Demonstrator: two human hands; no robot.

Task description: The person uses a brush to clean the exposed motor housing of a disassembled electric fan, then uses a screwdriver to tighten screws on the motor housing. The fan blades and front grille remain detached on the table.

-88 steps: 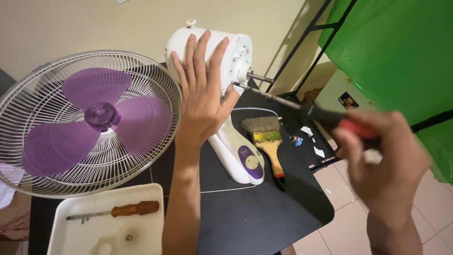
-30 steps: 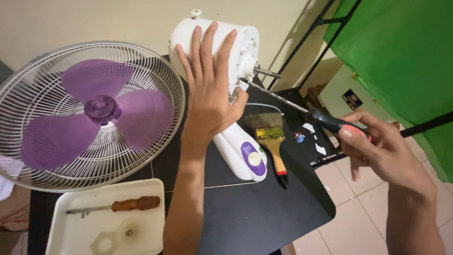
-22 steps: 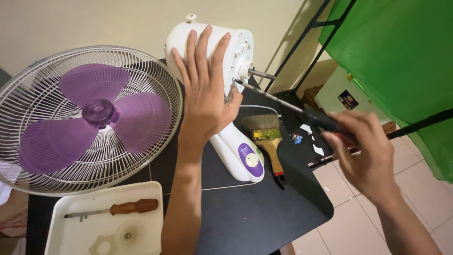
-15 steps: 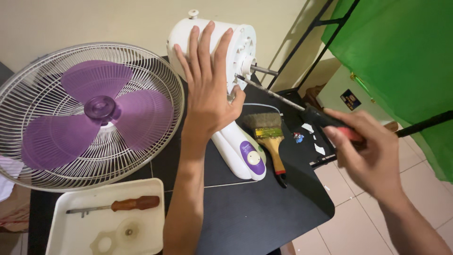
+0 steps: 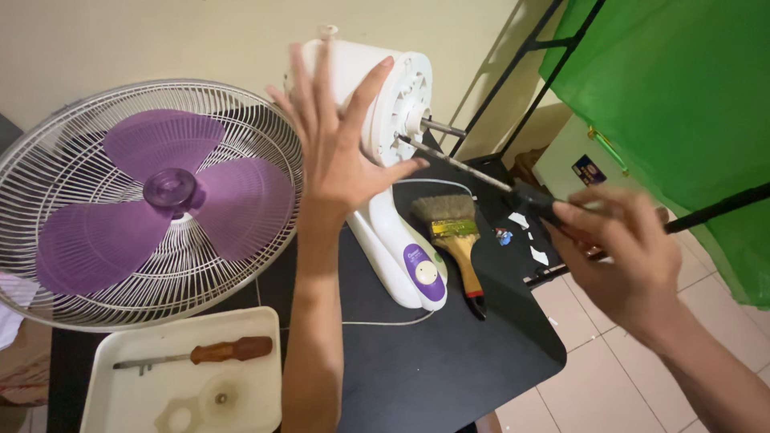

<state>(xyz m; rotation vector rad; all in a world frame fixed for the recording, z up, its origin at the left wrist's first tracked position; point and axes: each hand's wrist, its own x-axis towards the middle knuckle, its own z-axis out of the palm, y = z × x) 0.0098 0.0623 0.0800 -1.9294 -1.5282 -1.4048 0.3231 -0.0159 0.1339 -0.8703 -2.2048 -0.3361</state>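
Now, with your left hand (image 5: 341, 156) spread flat, fingers wide, against the white fan motor housing (image 5: 385, 88) at the upper centre of the frame, keep that palm pressing so the body cannot rock on the black table (image 5: 449, 361). Your right hand (image 5: 622, 252), at the right of the frame, is curled tight around the screwdriver (image 5: 481, 172) handle, its tip at the housing face just below the bare motor shaft (image 5: 441, 128). I judge you should hold the shank square to the screw and push along it while turning.
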